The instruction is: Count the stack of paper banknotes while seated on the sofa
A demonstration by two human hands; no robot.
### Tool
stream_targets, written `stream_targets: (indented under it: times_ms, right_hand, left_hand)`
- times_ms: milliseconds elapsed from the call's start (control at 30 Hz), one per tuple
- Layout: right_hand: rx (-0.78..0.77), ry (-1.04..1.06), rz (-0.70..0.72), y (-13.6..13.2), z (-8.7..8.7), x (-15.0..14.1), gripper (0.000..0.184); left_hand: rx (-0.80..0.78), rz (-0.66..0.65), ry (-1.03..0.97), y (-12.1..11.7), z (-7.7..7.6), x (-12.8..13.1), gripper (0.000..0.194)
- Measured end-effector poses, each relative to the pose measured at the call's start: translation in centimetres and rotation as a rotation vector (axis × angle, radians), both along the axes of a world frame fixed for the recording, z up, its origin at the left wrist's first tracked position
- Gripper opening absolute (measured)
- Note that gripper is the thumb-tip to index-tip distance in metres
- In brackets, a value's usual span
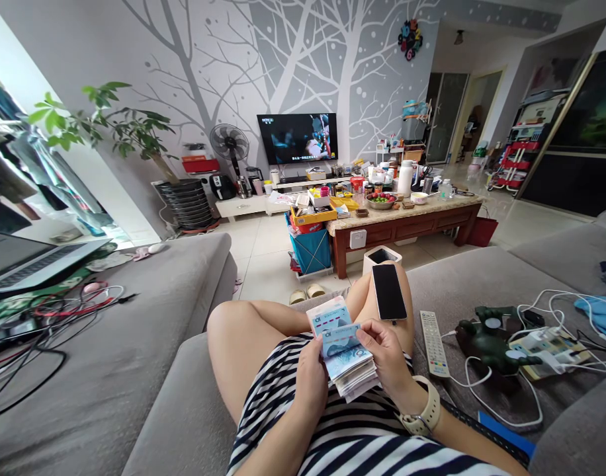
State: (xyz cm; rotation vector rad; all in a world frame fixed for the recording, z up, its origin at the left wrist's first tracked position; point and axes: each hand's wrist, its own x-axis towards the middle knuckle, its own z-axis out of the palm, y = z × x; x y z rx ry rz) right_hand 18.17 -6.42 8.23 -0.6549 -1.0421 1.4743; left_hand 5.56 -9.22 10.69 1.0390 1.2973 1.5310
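Note:
A stack of banknotes (350,363) is held over my lap, blue notes marked 10 on top and paler edges showing beneath. My left hand (310,375) is closed around the stack's left side, thumb on top. At the upper right, my right hand (386,354) pinches the edge of a bent blue note between thumb and fingers. A pinkish note peeks out behind the blue ones at the far end. On my right knee lies a smartphone (389,292) with a dark screen. A pale watch (423,408) is on my right wrist.
A white remote control (434,344), a dark green figure (494,344) and a power strip (556,354) with cables lie on the sofa at right. At left are a laptop (40,261) and tangled cords. Ahead stands a cluttered coffee table (407,217) with a blue bin (310,251) beside it.

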Motion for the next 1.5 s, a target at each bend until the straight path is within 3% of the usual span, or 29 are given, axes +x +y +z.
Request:
stream_targets:
  times_ms: [267, 500, 833, 1067, 1267, 1500]
  right_hand:
    - [-0.011, -0.028, -0.011, -0.11, 0.34, 0.02, 0.026]
    - [0.000, -0.010, -0.008, -0.07, 0.18, 0.00, 0.024]
    - [-0.022, -0.034, -0.017, -0.09, 0.23, 0.02, 0.026]
    - [-0.016, -0.029, -0.018, -0.06, 0.20, -0.03, 0.026]
    - [-0.021, -0.013, -0.015, -0.05, 0.18, -0.06, 0.025]
    - [-0.014, -0.034, -0.022, -0.03, 0.35, -0.02, 0.027]
  left_hand:
    - [-0.046, 0.058, -0.063, -0.45, 0.88, 0.15, 0.018]
    - [-0.104, 0.010, -0.153, 0.33, 0.30, 0.14, 0.029]
    - [-0.028, 0.028, -0.049, -0.27, 0.48, 0.20, 0.022]
    - [-0.073, 0.008, -0.126, 0.30, 0.35, 0.04, 0.029]
    - [-0.033, 0.044, -0.048, -0.29, 0.73, 0.17, 0.019]
    - [-0.031, 0.016, -0.072, -0.13, 0.68, 0.18, 0.025]
